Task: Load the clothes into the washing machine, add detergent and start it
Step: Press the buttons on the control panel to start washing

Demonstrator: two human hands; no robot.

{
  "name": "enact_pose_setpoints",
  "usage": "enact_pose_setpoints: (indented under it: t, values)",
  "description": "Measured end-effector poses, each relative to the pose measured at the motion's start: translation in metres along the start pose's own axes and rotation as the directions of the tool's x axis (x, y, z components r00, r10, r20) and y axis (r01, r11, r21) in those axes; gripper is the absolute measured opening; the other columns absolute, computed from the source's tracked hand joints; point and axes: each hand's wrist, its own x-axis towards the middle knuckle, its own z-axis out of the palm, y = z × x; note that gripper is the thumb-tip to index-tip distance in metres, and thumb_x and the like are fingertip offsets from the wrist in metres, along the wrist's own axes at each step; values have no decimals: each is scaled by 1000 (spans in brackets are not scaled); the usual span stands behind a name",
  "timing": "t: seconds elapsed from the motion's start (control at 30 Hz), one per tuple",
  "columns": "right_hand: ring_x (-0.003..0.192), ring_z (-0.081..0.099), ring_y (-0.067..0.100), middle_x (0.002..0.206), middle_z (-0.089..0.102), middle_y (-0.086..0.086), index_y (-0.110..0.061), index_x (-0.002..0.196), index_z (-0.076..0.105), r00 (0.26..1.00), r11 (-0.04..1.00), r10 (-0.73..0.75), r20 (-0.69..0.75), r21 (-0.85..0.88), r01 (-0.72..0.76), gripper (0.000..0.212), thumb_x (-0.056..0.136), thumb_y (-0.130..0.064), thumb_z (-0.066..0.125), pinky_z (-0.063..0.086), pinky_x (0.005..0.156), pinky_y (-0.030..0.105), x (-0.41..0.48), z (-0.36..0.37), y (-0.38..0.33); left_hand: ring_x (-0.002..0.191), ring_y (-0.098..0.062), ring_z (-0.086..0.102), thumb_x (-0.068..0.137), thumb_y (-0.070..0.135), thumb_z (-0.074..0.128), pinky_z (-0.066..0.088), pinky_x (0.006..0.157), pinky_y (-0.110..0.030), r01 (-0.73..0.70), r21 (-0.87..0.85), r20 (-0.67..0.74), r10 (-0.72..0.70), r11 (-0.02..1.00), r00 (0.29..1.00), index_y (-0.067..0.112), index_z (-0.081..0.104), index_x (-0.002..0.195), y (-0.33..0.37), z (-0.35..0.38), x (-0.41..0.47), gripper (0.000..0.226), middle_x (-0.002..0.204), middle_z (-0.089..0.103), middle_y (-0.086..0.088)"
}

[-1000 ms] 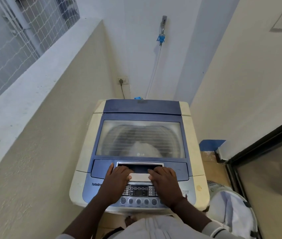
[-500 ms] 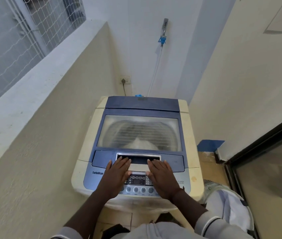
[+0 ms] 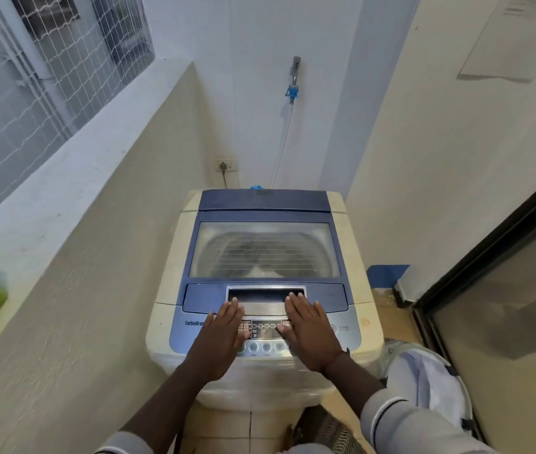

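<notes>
Both hands are spread flat, empty: left hand (image 3: 219,335) and right hand (image 3: 312,329) are laid on the washing machine (image 3: 260,290) panel, lower centre; laundry basket (image 3: 424,381) lower right.

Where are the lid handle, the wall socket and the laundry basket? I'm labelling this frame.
lid handle (image 3: 261,295): head view, on the dark recess of the handle.
wall socket (image 3: 226,165): head view, on the plugged-in faceplate.
laundry basket (image 3: 394,350): head view, on its near-left rim.
</notes>
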Motion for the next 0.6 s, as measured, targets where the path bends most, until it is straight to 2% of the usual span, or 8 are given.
enact_pose_setpoints:
  t: [0.1, 0.17, 0.27, 0.33, 0.4, 0.47, 0.53, 0.6]
  values:
    - [150, -2, 12, 163, 6, -5, -23, 156, 11, 998, 1000, 25, -54, 9, -24, 68, 99, -57, 23, -1, 121, 36, -30, 2, -8, 146, -9, -9, 85, 66, -1, 2, 117, -35, -21, -15, -42, 21, 1000, 999, 22, 10, 152, 4, 7, -17, 81, 159, -3, 8]
    - [150, 1, 10, 161, 6, -10, -25, 155, 11, 994, 996, 74, -78, 46, -71, 65, 99, -56, 25, -2, 121, 34, -54, 5, -11, 145, -5, -8, 88, 66, 3, 7, 120, -35, -48, -19, -79, 46, 999, 996, 23, 14, 151, 7, 14, -30, 77, 156, -2, 13]
    - [146, 19, 14, 158, 25, -6, -27, 153, 19, 976, 983, 177, -124, 75, -169, 63, 99, -56, 27, 11, 118, 33, -83, 10, -10, 145, -3, 4, 94, 61, 18, 20, 118, -35, -90, -41, -181, 81, 995, 980, 23, 28, 148, 13, 27, -47, 67, 156, 13, 13]
    - [137, 34, 17, 150, 38, -3, -26, 151, 25, 953, 967, 248, -172, 102, -233, 63, 97, -58, 29, 24, 112, 33, -96, 10, -4, 145, -7, 12, 95, 58, 24, 22, 115, -31, -104, -41, -239, 92, 994, 967, 21, 33, 146, 18, 31, -54, 64, 156, 23, 8]
    - [130, 38, 18, 144, 41, -4, -29, 152, 24, 933, 948, 315, -175, 108, -300, 66, 94, -60, 32, 32, 106, 35, -105, 7, 3, 146, -12, 14, 94, 60, 21, 21, 116, -31, -58, -29, -265, 49, 998, 963, 20, 29, 148, 21, 36, -58, 68, 158, 18, 5]
    - [121, 43, 19, 136, 45, -2, -29, 151, 25, 918, 933, 360, -167, 82, -351, 70, 91, -62, 36, 38, 98, 37, -112, 3, 11, 147, -15, 8, 92, 64, 16, 21, 116, -38, 26, -21, -267, -31, 999, 963, 20, 21, 151, 21, 40, -60, 74, 160, 9, 2]
    - [109, 47, 21, 126, 49, 1, -28, 151, 28, 916, 927, 375, -143, 54, -372, 73, 88, -65, 37, 40, 87, 37, -115, -2, 16, 148, -18, 2, 91, 64, 15, 19, 116, -43, 100, 16, -262, -93, 995, 961, 18, 13, 152, 17, 45, -63, 77, 161, 3, -2]
    - [105, 46, 21, 123, 47, 1, -31, 152, 24, 922, 929, 371, -110, 30, -370, 77, 86, -68, 36, 37, 84, 37, -113, -8, 20, 148, -23, 0, 90, 65, 12, 18, 115, -46, 160, 47, -237, -145, 986, 961, 16, 9, 152, 13, 49, -65, 79, 161, 0, -6]
